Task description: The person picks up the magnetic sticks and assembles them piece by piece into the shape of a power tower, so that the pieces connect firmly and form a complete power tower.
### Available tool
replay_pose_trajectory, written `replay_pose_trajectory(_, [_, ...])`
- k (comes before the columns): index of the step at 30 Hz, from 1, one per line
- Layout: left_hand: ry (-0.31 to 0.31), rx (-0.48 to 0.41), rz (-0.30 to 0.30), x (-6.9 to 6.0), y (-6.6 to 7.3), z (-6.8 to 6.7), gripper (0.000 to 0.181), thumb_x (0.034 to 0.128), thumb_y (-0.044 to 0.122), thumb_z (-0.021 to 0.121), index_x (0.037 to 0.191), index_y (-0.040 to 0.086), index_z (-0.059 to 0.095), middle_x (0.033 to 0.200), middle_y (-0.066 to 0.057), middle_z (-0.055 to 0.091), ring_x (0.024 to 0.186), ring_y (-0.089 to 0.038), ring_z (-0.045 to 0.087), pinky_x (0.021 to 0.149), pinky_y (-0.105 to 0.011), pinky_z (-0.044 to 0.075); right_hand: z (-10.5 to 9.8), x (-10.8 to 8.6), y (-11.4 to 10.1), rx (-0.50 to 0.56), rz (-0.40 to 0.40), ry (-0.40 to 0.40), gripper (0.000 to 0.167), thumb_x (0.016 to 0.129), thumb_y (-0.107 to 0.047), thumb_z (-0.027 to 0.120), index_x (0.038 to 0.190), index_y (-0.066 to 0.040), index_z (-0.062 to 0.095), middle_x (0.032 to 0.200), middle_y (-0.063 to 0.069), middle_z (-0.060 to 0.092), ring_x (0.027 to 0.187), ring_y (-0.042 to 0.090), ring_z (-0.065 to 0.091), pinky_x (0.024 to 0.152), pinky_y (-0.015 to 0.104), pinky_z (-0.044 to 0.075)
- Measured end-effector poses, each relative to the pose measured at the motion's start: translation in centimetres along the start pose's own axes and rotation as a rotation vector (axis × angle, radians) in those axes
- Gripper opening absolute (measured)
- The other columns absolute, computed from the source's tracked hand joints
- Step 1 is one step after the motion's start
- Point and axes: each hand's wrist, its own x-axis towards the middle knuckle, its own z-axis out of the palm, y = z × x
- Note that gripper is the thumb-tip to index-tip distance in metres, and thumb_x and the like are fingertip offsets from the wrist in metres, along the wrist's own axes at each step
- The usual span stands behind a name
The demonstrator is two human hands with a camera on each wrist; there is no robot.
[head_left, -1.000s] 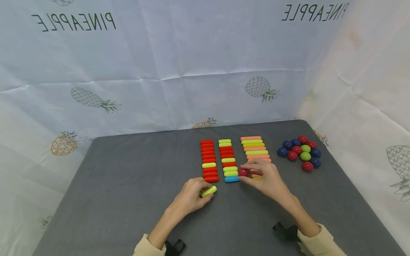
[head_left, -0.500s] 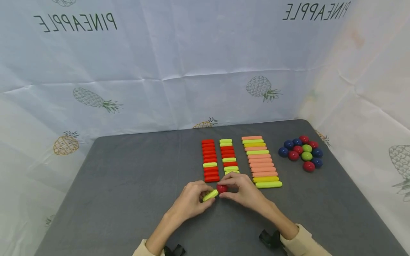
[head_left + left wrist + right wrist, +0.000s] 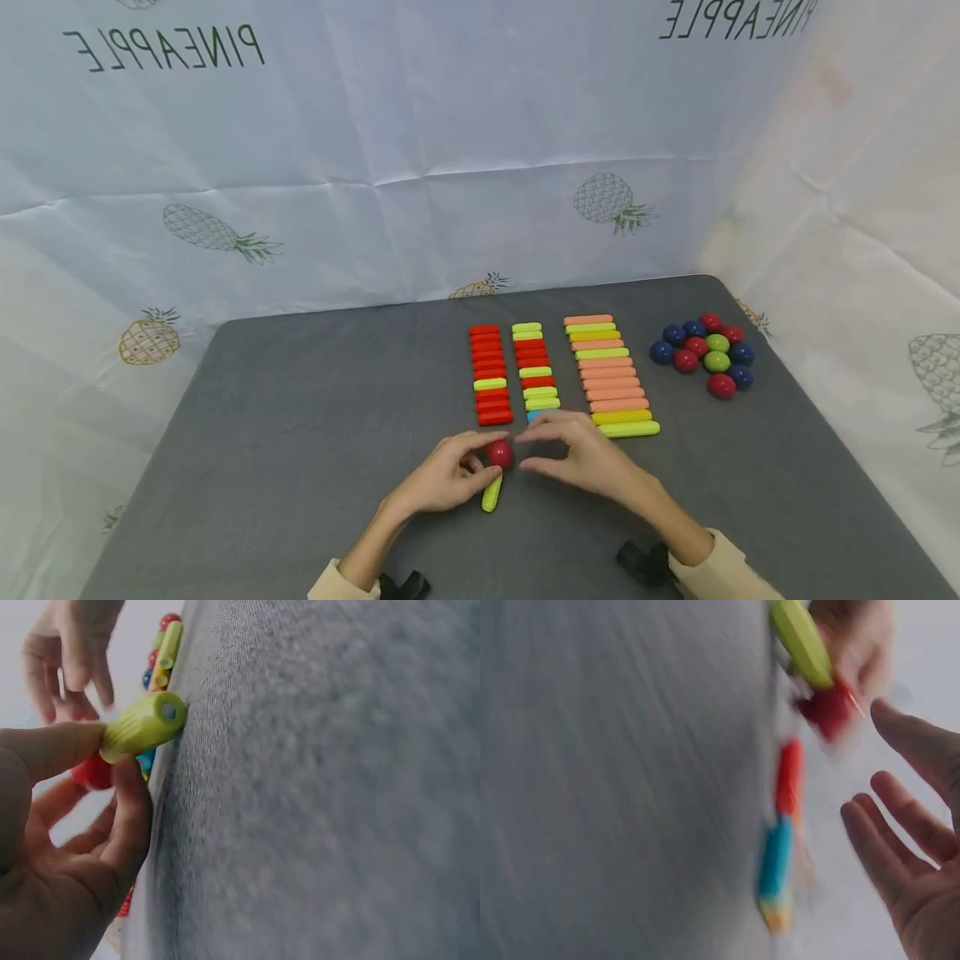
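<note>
Right grip (image 3: 595, 461) loosely parted.

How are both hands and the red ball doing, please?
Left hand holds lime stick, red ball at its end. Right hand empty, nearby. Nothing visibly blocking.

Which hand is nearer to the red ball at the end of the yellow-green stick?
Left. The left hand pinches the yellow-green stick, its fingers close beside the red ball. The right hand is apart from the ball, to its right.
</note>
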Motion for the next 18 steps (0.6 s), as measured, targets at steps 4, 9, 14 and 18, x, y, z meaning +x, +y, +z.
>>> replay_pose_trajectory(4, [0.097,0.0,-0.068,-0.9,-0.5,-0.6,0.034,0.092,0.025,0.077,0.118,0.006,0.066,0.096,-0.006,0.071,0.066,-0.004,0.064,0.065,-0.021,0.054,-5.2,-1.1,2.0,-0.212,0.077,0.244,0.029,0.079,-0.007,0.087,0.106,-0.005,0.079,0.095,0.007,0.077,0.08,0.021,0.069,0.071,0.029,0.06])
replay_pose_trajectory(9, [0.189,0.068,-0.11,-2.5,-1.3,-2.1,0.035,0.0828,0.03,0.086,0.094,0.009,0.061,0.076,0.0,0.066,0.058,-0.003,0.057,0.059,-0.022,0.052,-11.6,-3.7,5.4,-0.503,0.3,0.468,0.026,0.08,-0.004,0.083,0.104,0.005,0.077,0.097,0.023,0.072,0.081,0.037,0.066,0.072,0.046,0.054])
replay_pose_trajectory(14, [0.217,0.218,-0.078,-3.6,-1.4,-2.8,0.04,0.0782,0.034,0.09,0.085,0.01,0.058,0.071,0.001,0.061,0.052,-0.001,0.05,0.053,-0.021,0.047,-14.4,-6.6,8.3,-0.563,0.547,0.391,0.034,0.084,-0.006,0.078,0.11,0.014,0.071,0.109,0.038,0.062,0.1,0.055,0.055,0.084,0.069,0.042])
replay_pose_trajectory(18, [0.237,0.391,-0.038,-3.7,-1.1,-2.6,0.043,0.0754,0.041,0.091,0.099,0.015,0.067,0.094,0.006,0.066,0.078,-0.005,0.059,0.07,-0.026,0.054,-14.7,-7.6,9.8,-0.573,0.627,0.284,0.04,0.082,-0.009,0.079,0.112,0.015,0.069,0.112,0.042,0.06,0.103,0.059,0.055,0.086,0.071,0.043])
